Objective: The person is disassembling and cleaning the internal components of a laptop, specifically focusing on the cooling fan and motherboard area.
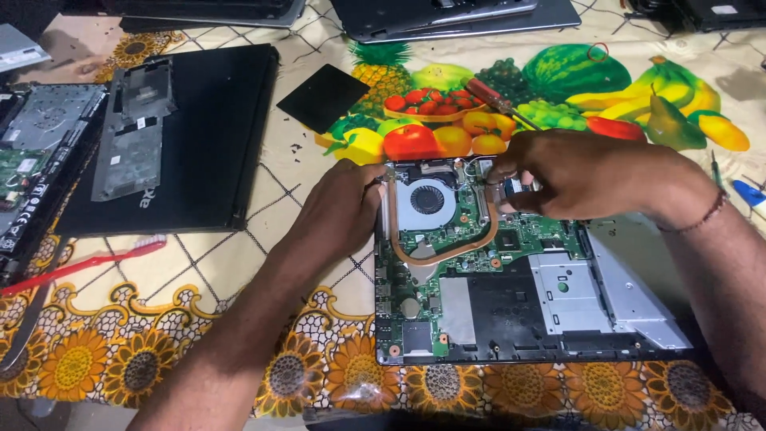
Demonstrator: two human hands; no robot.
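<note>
An opened laptop base (511,319) lies in front of me with its green circuit board, a round cooling fan (427,201) and a curved copper heat pipe (447,254) exposed. My left hand (339,209) rests on the base's far left corner beside the fan, fingers curled against the edge. My right hand (578,174) reaches over the far edge of the board, its fingertips pinching at a small part near the heat pipe's right end. What the fingers hold is too small to tell.
A black laptop lid (199,136) with loose cover plates lies at left beside another dismantled laptop (32,152). A red toothbrush (80,263), a black square pad (323,97) and a red-handled screwdriver (495,100) lie on the fruit-and-sunflower tablecloth (136,359). More laptops line the far edge.
</note>
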